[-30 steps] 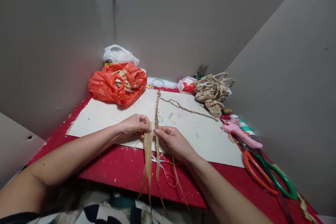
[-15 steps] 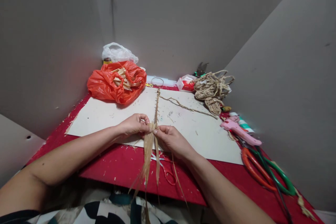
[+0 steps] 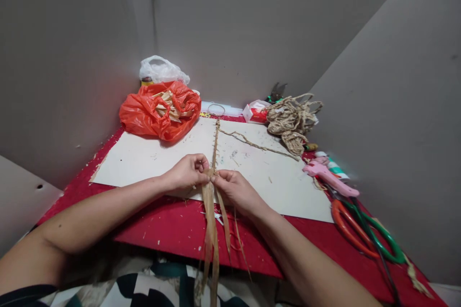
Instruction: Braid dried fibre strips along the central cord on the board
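Observation:
Dry tan fibre strips [image 3: 209, 216] hang from between my two hands over the front edge of the table. My left hand [image 3: 192, 171] pinches the strips near their top from the left. Close against it, my right hand [image 3: 232, 187] grips the same bunch with thumb and fingers. From my fingertips a thin braided cord [image 3: 215, 146] runs straight away over the white board [image 3: 173, 158]. Below my hands, small red-handled scissors [image 3: 218, 218] lie partly hidden behind the strips.
An orange plastic bag [image 3: 144, 112] of dry strips stands at the back left. Coiled cord [image 3: 288, 120] lies at the back right. A twisted strand [image 3: 259, 145] crosses the board. On the right are a pink glue gun [image 3: 331, 180] and large red-and-green-handled scissors [image 3: 351, 230].
The hanging strips have shifted right and now fall in straighter, separate lengths, covering more of the small scissors. My left fingers have moved slightly right, closer to my right hand.

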